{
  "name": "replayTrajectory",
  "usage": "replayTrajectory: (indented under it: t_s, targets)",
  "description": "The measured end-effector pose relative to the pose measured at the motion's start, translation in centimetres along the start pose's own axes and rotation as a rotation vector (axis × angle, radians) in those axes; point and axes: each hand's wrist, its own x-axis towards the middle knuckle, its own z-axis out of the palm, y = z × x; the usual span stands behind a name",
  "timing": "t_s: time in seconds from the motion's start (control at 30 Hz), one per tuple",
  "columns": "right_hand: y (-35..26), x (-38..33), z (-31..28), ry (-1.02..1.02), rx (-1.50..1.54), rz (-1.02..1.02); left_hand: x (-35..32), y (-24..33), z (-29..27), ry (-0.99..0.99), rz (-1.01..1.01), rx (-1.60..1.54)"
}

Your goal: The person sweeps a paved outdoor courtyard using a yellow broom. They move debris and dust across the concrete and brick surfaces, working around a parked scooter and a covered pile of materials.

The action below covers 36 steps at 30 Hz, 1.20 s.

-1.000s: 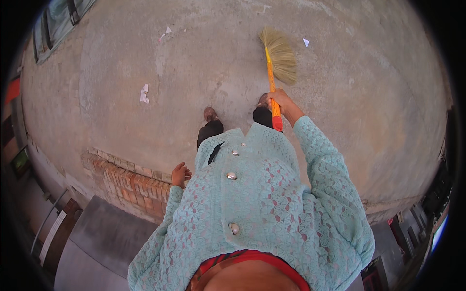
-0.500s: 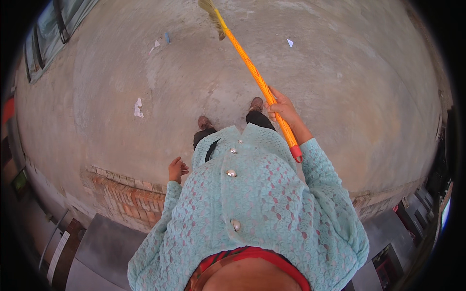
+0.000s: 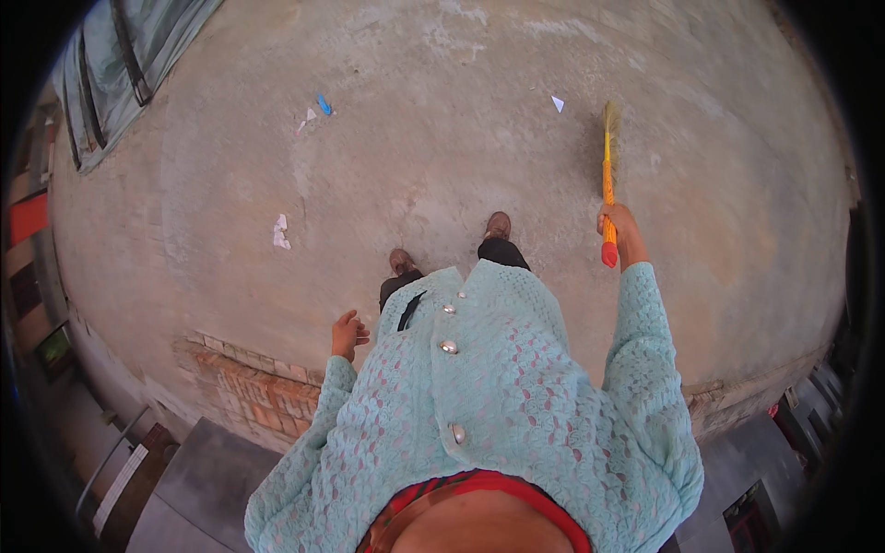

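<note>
A broom [image 3: 608, 180] with an orange-yellow handle, a red end cap and pale bristles is in my right hand [image 3: 620, 223]. My fingers wrap round the handle close to its capped end, and the bristles point away from me, out to my right. My left hand [image 3: 348, 335] hangs beside my body, its fingers loosely apart with nothing in them. Scraps lie on the concrete floor ahead: a white triangular paper piece [image 3: 558, 104] near the bristles, a torn white scrap [image 3: 281, 231] on the left, and a small blue piece [image 3: 324, 104] farther off beside a pale scrap [image 3: 306, 120].
Grey concrete floor [image 3: 442, 147] spreads around my shoes [image 3: 498, 225]. At the far left, a greyish sheet with dark strips [image 3: 138, 55] covers something. A low brick edge [image 3: 253, 387] runs behind me on the left, with lower ground beyond it.
My right hand has swung out to the right with the broom, and its bristles have moved from far ahead to the right side. My left hand stays at my side.
</note>
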Motion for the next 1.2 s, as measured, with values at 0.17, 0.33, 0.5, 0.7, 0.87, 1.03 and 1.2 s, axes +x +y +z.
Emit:
replayTrajectory:
  t_s: [0.17,0.33,0.5,0.7,0.87,1.03,1.2]
  targets:
    - [0.4,1.2,6.4,-0.259,-0.208,-0.004,-2.6,1.1,2.2,0.036,0.023,0.020]
    - [-1.5,-0.9,13.4,-0.625,-0.210,-0.021,-4.3,2.8,4.6,0.044,0.035,0.034]
    - [-4.4,-4.1,16.7,-0.873,-0.076,-0.016,-6.8,5.7,6.3,0.112,0.073,0.051]
    - [-8.7,-6.8,16.2,-0.855,-0.339,-0.215,2.3,-4.0,2.4,0.120,0.148,0.181]
    - [-12.0,-6.9,13.8,-0.655,-0.317,-0.233,4.5,2.4,6.9,-0.013,0.141,0.127]
    - [-14.6,-8.4,10.0,-0.369,-0.119,-0.203,6.3,13.4,10.8,-0.112,-0.015,-0.026]
    - [-16.4,-4.4,6.5,-0.114,0.048,-0.173,8.9,20.7,11.8,-0.146,0.026,-0.106]
